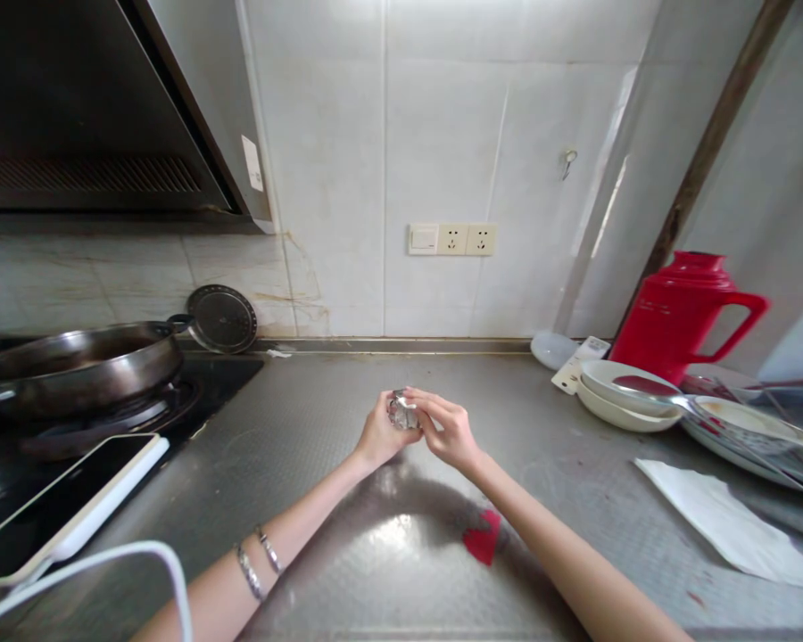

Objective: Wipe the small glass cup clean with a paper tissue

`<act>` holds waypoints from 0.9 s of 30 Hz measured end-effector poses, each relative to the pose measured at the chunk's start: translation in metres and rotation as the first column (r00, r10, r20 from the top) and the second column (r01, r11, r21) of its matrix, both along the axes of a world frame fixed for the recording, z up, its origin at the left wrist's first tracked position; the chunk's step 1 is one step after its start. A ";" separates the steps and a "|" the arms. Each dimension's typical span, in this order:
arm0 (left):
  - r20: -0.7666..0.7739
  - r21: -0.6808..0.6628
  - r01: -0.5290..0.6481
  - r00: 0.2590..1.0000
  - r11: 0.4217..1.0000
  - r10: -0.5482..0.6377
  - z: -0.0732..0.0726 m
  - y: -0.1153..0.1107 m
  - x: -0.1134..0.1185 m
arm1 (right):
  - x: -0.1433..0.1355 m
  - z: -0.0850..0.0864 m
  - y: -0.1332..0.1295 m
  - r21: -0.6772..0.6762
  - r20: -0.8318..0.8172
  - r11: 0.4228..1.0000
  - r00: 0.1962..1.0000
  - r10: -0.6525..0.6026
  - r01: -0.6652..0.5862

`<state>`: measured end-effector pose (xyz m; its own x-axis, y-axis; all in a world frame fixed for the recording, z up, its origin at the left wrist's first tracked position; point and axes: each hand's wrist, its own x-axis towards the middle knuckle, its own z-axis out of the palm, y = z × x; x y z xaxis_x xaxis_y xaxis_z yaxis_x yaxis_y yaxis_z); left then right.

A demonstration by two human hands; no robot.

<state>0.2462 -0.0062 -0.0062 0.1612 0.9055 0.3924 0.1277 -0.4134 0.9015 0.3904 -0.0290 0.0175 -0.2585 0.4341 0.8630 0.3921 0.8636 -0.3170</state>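
Note:
Both hands meet over the middle of the steel counter. My left hand is wrapped round a small, shiny, clear object that looks like a little glass. From the other side, the fingers of my right hand are pinched together at its upper rim. A bit of white shows by those fingertips, too small to name. The object's lower part is hidden by my hands. Below my right wrist, a red scrap lies flat on the counter.
At left, a steel pan stands on the black stove, with a phone and white cable nearer me. Stacked dishes, a red thermos and a white paper occupy the right side.

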 end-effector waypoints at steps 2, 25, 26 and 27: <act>0.011 0.020 0.009 1.000 1.000 -0.010 -0.003 0.001 0.000 | 0.000 -0.002 -0.001 0.037 0.063 0.998 0.997 0.045 -0.048; 0.043 -0.212 -0.030 0.998 0.977 0.040 0.007 -0.007 0.003 | -0.001 0.000 0.008 -0.221 -0.174 0.973 0.979 -0.110 0.070; 0.040 -0.208 -0.018 0.999 0.978 0.027 0.007 -0.008 0.003 | 0.000 0.001 0.010 -0.275 -0.193 0.958 0.972 -0.132 0.075; 0.041 -0.207 -0.003 0.999 0.978 0.012 0.008 -0.009 0.003 | 0.002 0.002 0.012 -0.306 -0.200 0.949 0.969 -0.143 0.076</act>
